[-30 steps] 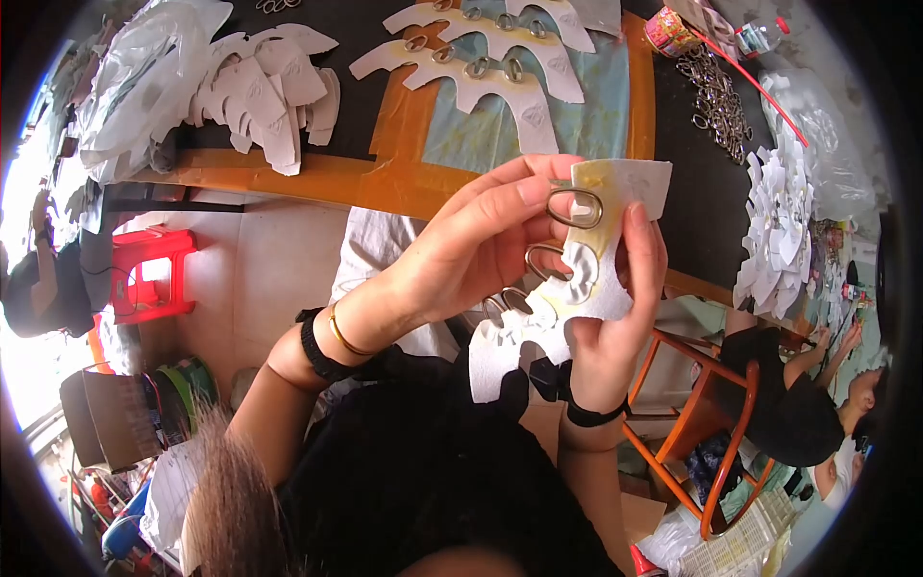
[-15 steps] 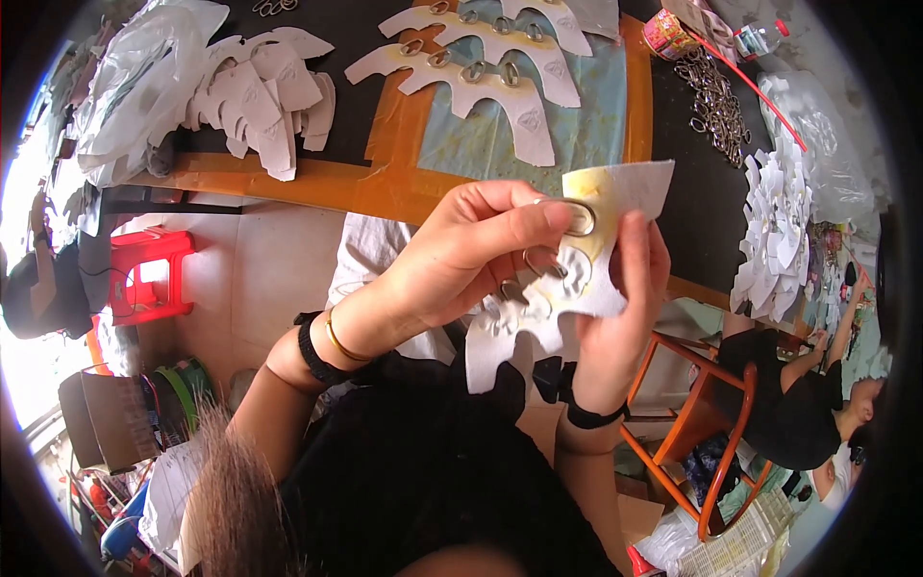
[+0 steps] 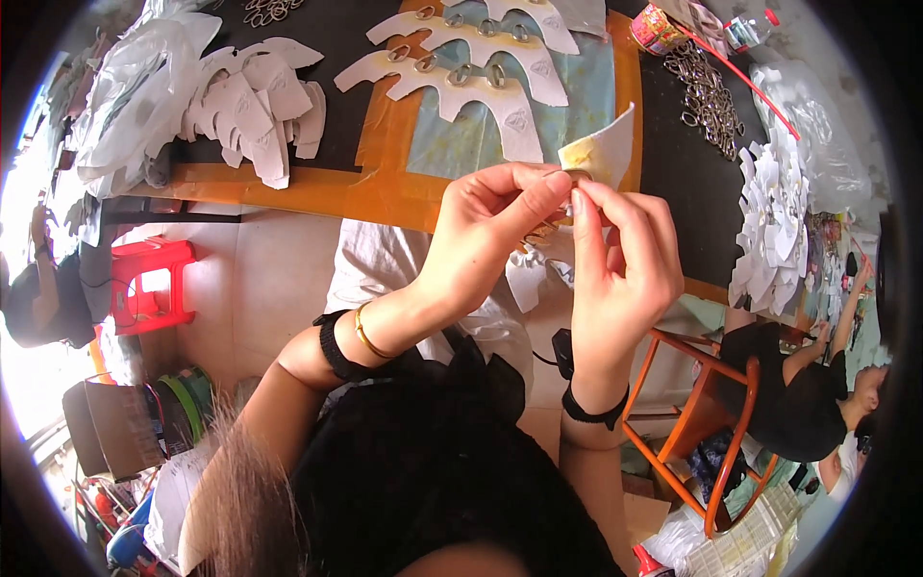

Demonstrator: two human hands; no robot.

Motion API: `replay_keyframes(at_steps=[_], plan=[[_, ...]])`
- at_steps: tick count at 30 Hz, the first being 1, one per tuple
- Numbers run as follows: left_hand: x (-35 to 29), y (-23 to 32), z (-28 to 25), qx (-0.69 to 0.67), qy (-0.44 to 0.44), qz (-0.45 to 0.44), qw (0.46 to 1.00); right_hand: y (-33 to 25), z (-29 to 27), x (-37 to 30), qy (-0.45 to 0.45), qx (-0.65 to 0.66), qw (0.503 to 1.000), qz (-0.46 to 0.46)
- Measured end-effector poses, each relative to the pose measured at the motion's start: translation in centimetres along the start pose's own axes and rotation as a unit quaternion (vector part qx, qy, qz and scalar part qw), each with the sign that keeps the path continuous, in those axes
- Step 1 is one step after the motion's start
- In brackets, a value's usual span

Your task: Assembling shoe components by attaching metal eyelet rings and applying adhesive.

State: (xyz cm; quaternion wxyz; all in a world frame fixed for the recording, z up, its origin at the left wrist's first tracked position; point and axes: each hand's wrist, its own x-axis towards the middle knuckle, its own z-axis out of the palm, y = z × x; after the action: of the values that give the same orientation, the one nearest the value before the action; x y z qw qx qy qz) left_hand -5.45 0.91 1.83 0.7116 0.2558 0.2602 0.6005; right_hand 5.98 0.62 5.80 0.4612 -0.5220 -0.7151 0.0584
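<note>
My left hand (image 3: 490, 226) and my right hand (image 3: 630, 250) meet in front of the table's edge, thumbs and fingertips pinched together. Between them is a white notched piece (image 3: 604, 152) with a yellow-stained upper end standing above the fingers. Its lower part, with folded tabs, hangs below, partly hidden by my hands. Both hands grip at one metal ring (image 3: 578, 176) on the piece, mostly covered by fingers. Beyond my hands, several similar white pieces (image 3: 514, 120) lie spread out, with oval metal rings (image 3: 461, 74) resting on their tabs.
Stacked white pieces (image 3: 252, 106) and clear plastic bags (image 3: 144, 91) lie at the left. On the right are heaped metal rings (image 3: 707, 101), a red rod (image 3: 745, 85), a tub (image 3: 657, 31), a bottle (image 3: 750, 32) and more white pieces (image 3: 774, 231). An orange-framed chair (image 3: 692, 423) stands near a seated person (image 3: 784, 394).
My right hand has shifted from the piece's right edge to pinch beside the left fingertips. The piece has turned, its upper end now raised higher and its lower part mostly behind my hands.
</note>
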Motion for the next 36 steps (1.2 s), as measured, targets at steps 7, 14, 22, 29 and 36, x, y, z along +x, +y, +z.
replay_keyframes(at_steps=[7, 14, 22, 29, 36], plan=[[0.0, -0.5, -0.1, 0.0, 0.008, 0.004, 1.0, 0.3, 0.1, -0.1, -0.009, -0.011, 1.0, -0.011], [0.8, -0.1, -0.1, 0.143, 0.042, 0.094, 0.984, 0.7, 1.1, 0.9, -0.002, -0.038, 0.999, -0.029], [1.0, 0.8, -0.2, 0.08, 0.057, 0.002, 0.995, 1.0, -0.3, 0.7, 0.042, 0.083, 0.995, 0.025], [0.4, 3.1, -0.5, 0.131, -0.006, -0.018, 0.991, 5.1, -0.5, -2.5, -0.078, 0.276, 0.935, 0.208], [0.5, 6.5, -1.3, 0.204, -0.053, -0.086, 0.974, 3.6, -0.3, -3.3, -0.15, 0.485, 0.823, 0.254]])
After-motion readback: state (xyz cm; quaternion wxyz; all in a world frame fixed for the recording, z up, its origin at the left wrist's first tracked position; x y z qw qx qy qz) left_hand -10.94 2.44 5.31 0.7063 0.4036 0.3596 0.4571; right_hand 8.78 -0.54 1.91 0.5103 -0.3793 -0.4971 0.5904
